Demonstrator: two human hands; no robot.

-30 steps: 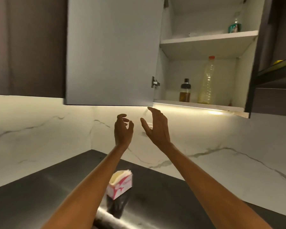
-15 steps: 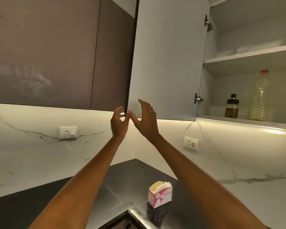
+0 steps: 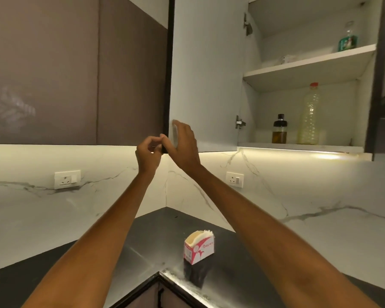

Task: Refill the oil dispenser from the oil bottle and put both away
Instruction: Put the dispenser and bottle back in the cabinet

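Observation:
The oil dispenser [image 3: 280, 130], a small dark-capped glass bottle with amber oil, stands on the lower shelf of the open wall cabinet. To its right on the same shelf stands the tall clear oil bottle [image 3: 309, 117] with a red cap. The white cabinet door [image 3: 206, 74] is swung open to the left. My right hand [image 3: 183, 146] is at the door's lower free edge, fingers flat on its inner face and thumb across the edge. My left hand [image 3: 148, 153] is just left of that corner, fingers curled, with nothing visible in it.
A green-labelled bottle [image 3: 347, 42] sits on the upper shelf [image 3: 309, 65]. Brown cabinet fronts [image 3: 76, 70] adjoin on the left. Below, a dark corner counter [image 3: 156, 230] carries a pink and white napkin box [image 3: 199, 246]. Wall sockets [image 3: 67, 179] sit in the marble backsplash.
Both hands have risen from below the cabinet to the door's lower free edge, and my right hand now lies on the door. The view has swung left.

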